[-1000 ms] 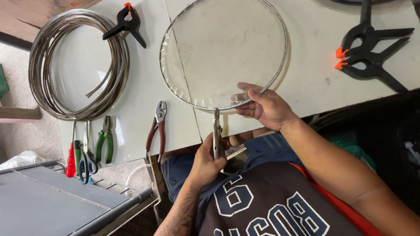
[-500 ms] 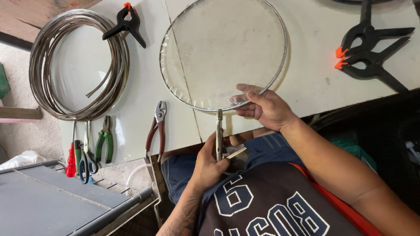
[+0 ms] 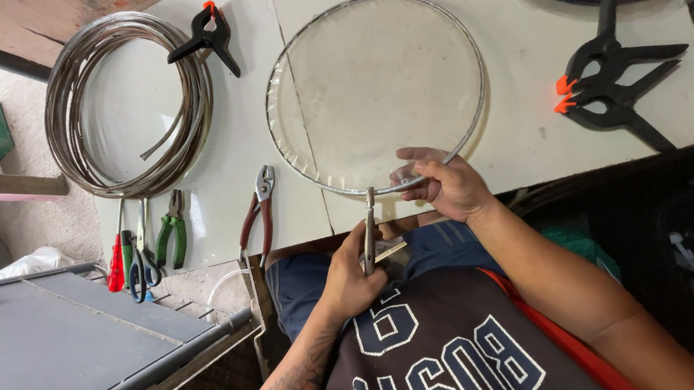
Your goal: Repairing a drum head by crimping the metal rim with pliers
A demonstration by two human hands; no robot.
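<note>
Gripping slim steel pliers (image 3: 370, 232), left hand (image 3: 350, 275) pinches round clear wire-rimmed disc (image 3: 377, 89).

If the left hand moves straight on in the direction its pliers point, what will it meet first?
The left hand holds pliers pointing up the picture, away from the person. Their tip already sits at the hoop rim, so the hoop comes first. Whether the tip grips the rim or only touches it is unclear.

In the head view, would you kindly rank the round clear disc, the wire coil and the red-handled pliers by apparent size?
1. round clear disc
2. wire coil, a little smaller
3. red-handled pliers, clearly smallest
</note>
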